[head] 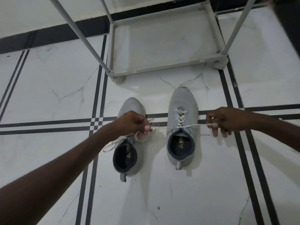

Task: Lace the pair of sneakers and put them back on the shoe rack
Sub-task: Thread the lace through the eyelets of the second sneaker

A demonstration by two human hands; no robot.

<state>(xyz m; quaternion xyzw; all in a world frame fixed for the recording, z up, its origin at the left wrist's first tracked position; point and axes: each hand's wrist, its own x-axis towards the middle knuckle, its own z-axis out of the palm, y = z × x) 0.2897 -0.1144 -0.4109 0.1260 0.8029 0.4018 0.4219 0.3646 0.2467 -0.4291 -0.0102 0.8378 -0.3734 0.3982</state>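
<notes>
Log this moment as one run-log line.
stage: tightening lace | left hand: gripping lace end | right hand: gripping other end | right sneaker: laced | shoe rack: empty bottom shelf

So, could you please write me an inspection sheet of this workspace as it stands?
Surface: white tiled floor with black stripes and hairline cracks.
Job's things: right sneaker laced, ends pulled sideways; left sneaker beside it, its lace loose; grey shoe rack beyond, its bottom shelf bare.
Clutter: small dark speck on the floor near the camera.
Hands: left hand and right hand each pinch one end of the white lace.
Cables: nothing seen.
Surroundings: black skirting band along the wall.
</notes>
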